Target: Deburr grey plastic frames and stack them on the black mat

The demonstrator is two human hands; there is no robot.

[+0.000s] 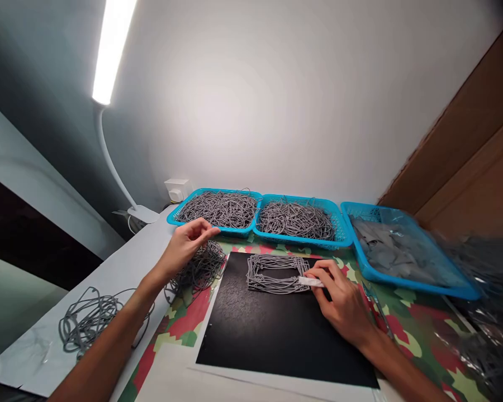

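My right hand [339, 301] is closed around a small white strip [310, 282] at the right end of a rectangular bundle of grey cords [272, 289]. The bundle lies on a black board [272, 335], its cords laid out as a frame with an open middle. My left hand [188, 244] is raised over a loose pile of grey cords [205, 265], left of the board. Its thumb and fingertips are pressed together; whether anything thin is between them cannot be seen.
Two blue baskets full of grey cords, a left basket [171, 219] and a middle basket [343, 239], stand along the wall. A third blue basket [440, 288] holds clear bags. More cords [88, 318] lie at left. A lit lamp [114, 50] leans above. Tweezers [381, 312] lie beside my right wrist.
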